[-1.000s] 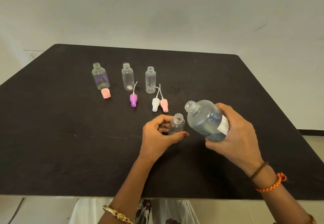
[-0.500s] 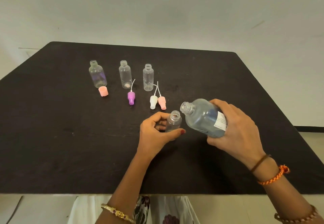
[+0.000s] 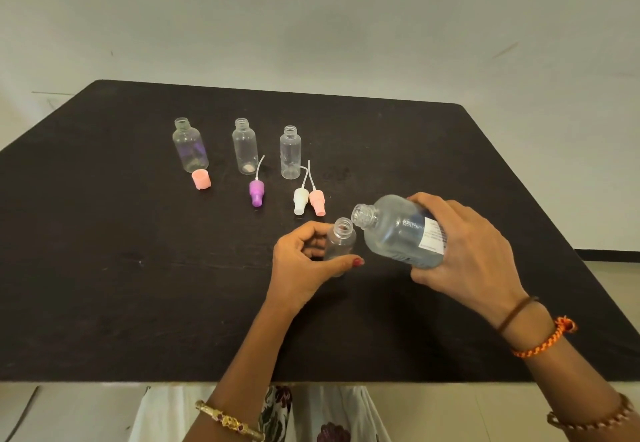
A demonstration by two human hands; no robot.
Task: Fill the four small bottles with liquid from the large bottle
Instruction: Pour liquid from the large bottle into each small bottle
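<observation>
bare table (image 3: 104, 285) left and near, three upright bottles (image 3: 245, 145) and loose caps (image 3: 300, 201) crowding behind

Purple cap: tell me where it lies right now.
In the head view the purple cap lies on the black table, left of centre, just in front of the middle bottle of the back row, with the white cap to its right.

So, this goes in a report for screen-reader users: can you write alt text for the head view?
A right hand tilts a large clear bottle toward the open small bottle gripped by the left hand on a black table. Behind stand three more uncapped small bottles beside four loose caps.
</observation>
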